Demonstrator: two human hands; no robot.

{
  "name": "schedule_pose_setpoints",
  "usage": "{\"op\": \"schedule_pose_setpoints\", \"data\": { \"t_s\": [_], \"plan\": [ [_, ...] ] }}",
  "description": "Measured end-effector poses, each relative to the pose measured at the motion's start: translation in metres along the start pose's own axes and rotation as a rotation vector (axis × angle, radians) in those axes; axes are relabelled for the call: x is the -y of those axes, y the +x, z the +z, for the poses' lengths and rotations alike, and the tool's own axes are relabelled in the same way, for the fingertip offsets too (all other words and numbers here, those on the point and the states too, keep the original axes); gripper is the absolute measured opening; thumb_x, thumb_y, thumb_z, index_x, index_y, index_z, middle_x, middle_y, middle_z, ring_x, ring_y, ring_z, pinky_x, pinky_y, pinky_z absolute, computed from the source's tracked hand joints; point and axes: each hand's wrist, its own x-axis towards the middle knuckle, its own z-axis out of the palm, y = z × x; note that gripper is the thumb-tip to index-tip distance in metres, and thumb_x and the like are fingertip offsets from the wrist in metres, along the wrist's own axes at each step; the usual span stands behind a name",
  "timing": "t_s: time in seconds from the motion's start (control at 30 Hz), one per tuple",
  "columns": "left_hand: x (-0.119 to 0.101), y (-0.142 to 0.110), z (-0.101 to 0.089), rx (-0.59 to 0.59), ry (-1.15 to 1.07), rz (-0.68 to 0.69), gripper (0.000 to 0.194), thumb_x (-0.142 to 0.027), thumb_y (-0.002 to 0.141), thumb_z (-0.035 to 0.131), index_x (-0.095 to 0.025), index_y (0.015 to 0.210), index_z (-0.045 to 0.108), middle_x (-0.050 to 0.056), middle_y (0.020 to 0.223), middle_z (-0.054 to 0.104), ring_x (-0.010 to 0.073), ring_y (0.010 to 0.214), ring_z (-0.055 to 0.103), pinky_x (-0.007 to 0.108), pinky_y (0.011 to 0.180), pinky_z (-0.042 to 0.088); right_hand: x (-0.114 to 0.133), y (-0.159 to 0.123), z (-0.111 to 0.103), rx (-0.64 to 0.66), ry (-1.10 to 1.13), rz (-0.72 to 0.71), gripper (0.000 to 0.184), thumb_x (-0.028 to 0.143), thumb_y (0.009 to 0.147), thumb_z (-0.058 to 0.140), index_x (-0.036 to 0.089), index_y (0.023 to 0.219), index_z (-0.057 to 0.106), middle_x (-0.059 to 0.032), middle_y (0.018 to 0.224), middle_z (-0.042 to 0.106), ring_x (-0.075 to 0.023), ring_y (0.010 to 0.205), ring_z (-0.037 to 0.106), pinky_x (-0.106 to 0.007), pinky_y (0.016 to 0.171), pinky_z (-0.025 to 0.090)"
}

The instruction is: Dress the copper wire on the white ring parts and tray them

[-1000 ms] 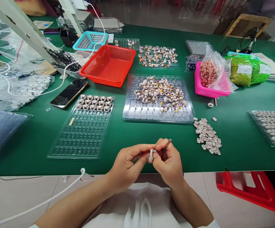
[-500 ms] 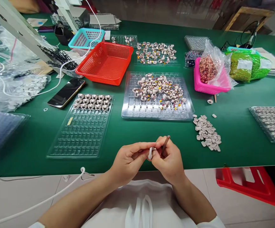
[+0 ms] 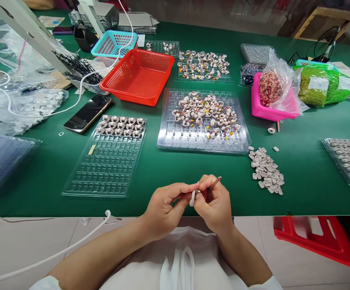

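My left hand [image 3: 161,209] and my right hand [image 3: 214,205] meet over the near edge of the green table [image 3: 307,189]. Between their fingertips they pinch a small pale part [image 3: 192,197]. My right hand also grips a thin brown stick [image 3: 214,183] that points up and to the right. A clear tray [image 3: 108,155] with two rows of finished round parts lies ahead on the left. Straight ahead, another clear tray [image 3: 203,121] carries a heap of small wound parts. A loose pile of pale caps [image 3: 266,170] lies to the right of my hands.
A phone [image 3: 88,113] lies left of the trays. A red basket [image 3: 138,76], a teal basket [image 3: 114,43] and a pink basket [image 3: 273,104] with bagged copper coils stand further back. More clear trays lie at both sides. A white cable [image 3: 50,255] crosses the near left. A red stool [image 3: 319,237] stands below right.
My hands stay together at the table's near edge, still working the small part; the stick has tilted slightly more to the right. The view has shifted a little.
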Motion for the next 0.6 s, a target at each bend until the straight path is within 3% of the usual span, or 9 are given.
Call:
{"op": "schedule_pose_setpoints", "data": {
  "t_s": [0.17, 0.3, 0.47, 0.6],
  "plan": [
    [-0.003, 0.005, -0.001, 0.031, -0.123, -0.176, 0.026, -0.01, 0.091, 0.058, -0.018, 0.106, 0.077, 0.005, 0.087, 0.08, 0.0165, 0.08, 0.076, 0.022, 0.074, 0.061, 0.001, 0.003, -0.005, 0.029, -0.041, 0.029, 0.017, 0.012, 0.075, 0.056, 0.024, 0.076, 0.045, 0.0063, 0.066, 0.046, -0.0101, 0.052, 0.047, -0.023, 0.047, 0.038],
    [-0.004, 0.009, -0.001, 0.029, -0.151, -0.171, 0.023, -0.01, 0.091, 0.06, -0.017, 0.104, 0.077, 0.006, 0.088, 0.081, 0.0173, 0.081, 0.077, 0.022, 0.074, 0.062, 0.001, 0.002, -0.008, 0.046, -0.036, 0.003, 0.015, 0.012, 0.08, 0.059, 0.023, 0.078, 0.049, 0.0049, 0.068, 0.05, -0.011, 0.055, 0.05, -0.024, 0.049, 0.04],
    [-0.004, 0.01, -0.005, -0.021, 0.094, 0.129, 0.029, -0.005, 0.09, 0.061, -0.017, 0.113, 0.072, 0.004, 0.085, 0.079, 0.0141, 0.077, 0.075, 0.021, 0.073, 0.061, -0.001, 0.0, -0.014, 0.08, -0.012, -0.078, 0.012, 0.013, 0.088, 0.061, 0.024, 0.091, 0.062, 0.0024, 0.076, 0.057, -0.0116, 0.062, 0.056, -0.024, 0.055, 0.045],
    [-0.005, 0.012, -0.008, -0.069, 0.295, 0.362, 0.03, -0.002, 0.087, 0.062, -0.018, 0.112, 0.069, 0.005, 0.083, 0.077, 0.0137, 0.075, 0.072, 0.023, 0.071, 0.06, 0.0, -0.001, -0.021, 0.164, -0.014, -0.123, 0.026, 0.014, 0.094, 0.059, 0.03, 0.114, 0.066, -0.0001, 0.087, 0.06, -0.0128, 0.072, 0.06, -0.024, 0.06, 0.048]
  ]
}}
